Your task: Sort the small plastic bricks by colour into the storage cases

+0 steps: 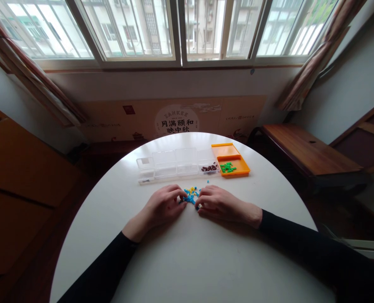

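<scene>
A small heap of blue and yellow plastic pieces (pixel 191 198) lies on the white round table between my hands. My left hand (pixel 166 202) rests at the heap's left side, its fingers curved and the thumb apart from them, the tips touching blue pieces. On the other side, my right hand (pixel 220 204) has its fingers curled inward at the heap's edge. A bit of blue shows by its fingertips, but what they hold, if anything, is too small to make out. One loose blue piece (pixel 208 182) lies just beyond the right hand.
Behind the heap stands a clear compartment box (pixel 164 171) with its lids raised; dark brown pieces (pixel 209 168) fill its right end. Beside it, an open orange box (pixel 242 171) holds green pieces (pixel 228 167). A wooden bench (pixel 307 147) stands right of the table (pixel 187 261).
</scene>
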`<state>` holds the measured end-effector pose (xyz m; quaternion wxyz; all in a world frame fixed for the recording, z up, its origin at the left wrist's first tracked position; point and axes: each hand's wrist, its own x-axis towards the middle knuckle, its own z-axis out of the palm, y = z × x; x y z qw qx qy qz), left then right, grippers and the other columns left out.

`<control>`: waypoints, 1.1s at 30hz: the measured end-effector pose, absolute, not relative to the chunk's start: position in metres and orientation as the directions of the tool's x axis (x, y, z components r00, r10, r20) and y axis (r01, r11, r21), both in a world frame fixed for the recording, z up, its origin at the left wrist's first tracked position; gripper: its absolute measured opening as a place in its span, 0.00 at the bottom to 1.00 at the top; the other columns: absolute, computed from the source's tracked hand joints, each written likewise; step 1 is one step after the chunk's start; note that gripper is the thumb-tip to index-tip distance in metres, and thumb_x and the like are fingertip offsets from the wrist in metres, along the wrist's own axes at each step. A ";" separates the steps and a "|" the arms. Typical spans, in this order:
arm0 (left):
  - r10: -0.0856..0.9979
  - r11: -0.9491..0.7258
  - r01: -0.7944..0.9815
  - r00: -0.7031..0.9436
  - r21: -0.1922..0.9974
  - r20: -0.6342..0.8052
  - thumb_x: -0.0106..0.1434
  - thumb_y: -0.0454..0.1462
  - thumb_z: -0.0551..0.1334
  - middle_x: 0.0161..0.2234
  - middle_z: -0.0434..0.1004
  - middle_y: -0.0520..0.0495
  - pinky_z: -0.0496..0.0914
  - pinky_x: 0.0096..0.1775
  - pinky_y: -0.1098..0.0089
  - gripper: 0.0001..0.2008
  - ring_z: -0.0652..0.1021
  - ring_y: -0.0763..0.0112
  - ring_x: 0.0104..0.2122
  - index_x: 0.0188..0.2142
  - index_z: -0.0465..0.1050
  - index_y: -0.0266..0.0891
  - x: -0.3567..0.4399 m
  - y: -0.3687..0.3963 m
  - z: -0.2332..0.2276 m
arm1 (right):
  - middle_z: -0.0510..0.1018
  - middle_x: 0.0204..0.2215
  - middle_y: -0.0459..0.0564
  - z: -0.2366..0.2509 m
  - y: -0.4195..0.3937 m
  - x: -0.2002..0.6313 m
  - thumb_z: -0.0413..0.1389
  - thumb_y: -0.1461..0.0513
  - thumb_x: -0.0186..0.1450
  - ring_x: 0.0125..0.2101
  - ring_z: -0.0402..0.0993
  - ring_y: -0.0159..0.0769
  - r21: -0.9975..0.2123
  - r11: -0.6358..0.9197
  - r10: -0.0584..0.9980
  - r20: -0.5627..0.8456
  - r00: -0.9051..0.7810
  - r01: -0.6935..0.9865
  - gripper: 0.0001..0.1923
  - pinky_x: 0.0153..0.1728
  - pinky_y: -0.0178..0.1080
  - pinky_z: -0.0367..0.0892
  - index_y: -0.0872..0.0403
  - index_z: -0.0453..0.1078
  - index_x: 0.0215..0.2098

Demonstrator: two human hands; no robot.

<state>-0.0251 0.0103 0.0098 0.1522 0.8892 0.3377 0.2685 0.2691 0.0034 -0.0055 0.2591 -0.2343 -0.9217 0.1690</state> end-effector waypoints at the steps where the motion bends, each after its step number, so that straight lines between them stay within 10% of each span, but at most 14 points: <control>1: 0.674 -0.732 0.507 0.636 0.455 0.376 0.72 0.38 0.67 0.40 0.82 0.46 0.75 0.43 0.67 0.06 0.80 0.66 0.38 0.46 0.82 0.44 -0.025 0.010 0.011 | 0.80 0.43 0.51 -0.005 0.006 0.268 0.61 0.58 0.78 0.41 0.73 0.39 -0.424 0.840 0.511 0.406 -0.758 0.339 0.06 0.46 0.41 0.69 0.49 0.77 0.50; 33: 0.648 -0.761 0.526 0.639 0.379 0.415 0.70 0.35 0.66 0.41 0.84 0.46 0.75 0.42 0.67 0.05 0.82 0.66 0.39 0.41 0.82 0.44 -0.019 0.014 0.009 | 0.82 0.44 0.51 -0.006 0.026 0.278 0.62 0.56 0.76 0.44 0.75 0.42 -0.346 0.863 0.499 0.476 -0.725 0.367 0.06 0.51 0.46 0.71 0.49 0.78 0.47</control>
